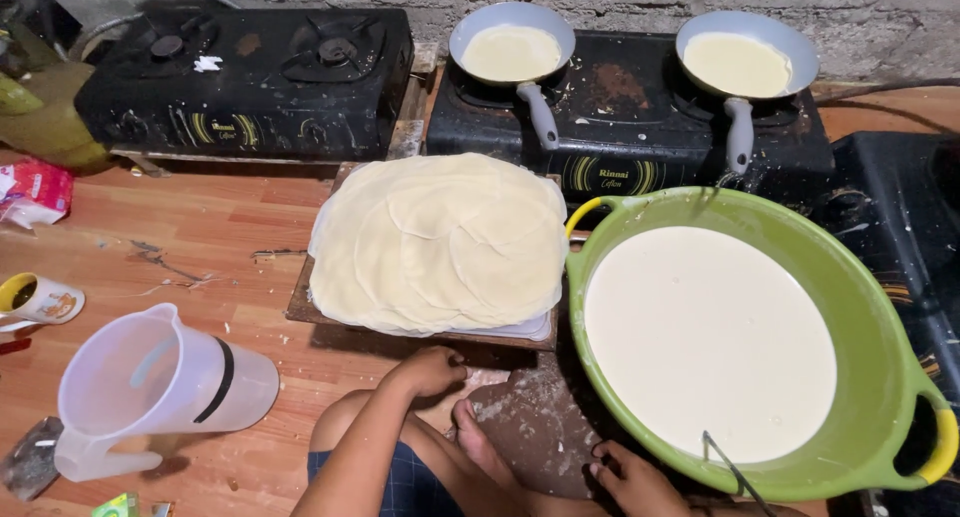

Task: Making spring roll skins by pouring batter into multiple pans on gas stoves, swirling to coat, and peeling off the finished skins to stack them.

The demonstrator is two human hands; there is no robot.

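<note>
My left hand (432, 370) rests empty, fingers curled, by the crepe stack (438, 242); right hand (632, 474) empty; I'd watch both pans (512, 39).

Stuff around you: two pans of pale batter, one (512, 52) on left burner, other (738, 64) on right burner of black stove (630, 137) by block wall. Second black stove (245, 77) sits further left, burners bare. Clear plastic jug (150, 387) tipped on side on wooden floor (200, 227) at your left. Small yellow-rimmed cup (38, 299) lying near left edge. Red and white wrapper (32, 192) crumpled above it. Yellowish bag (45, 117) beside far stove.
</note>
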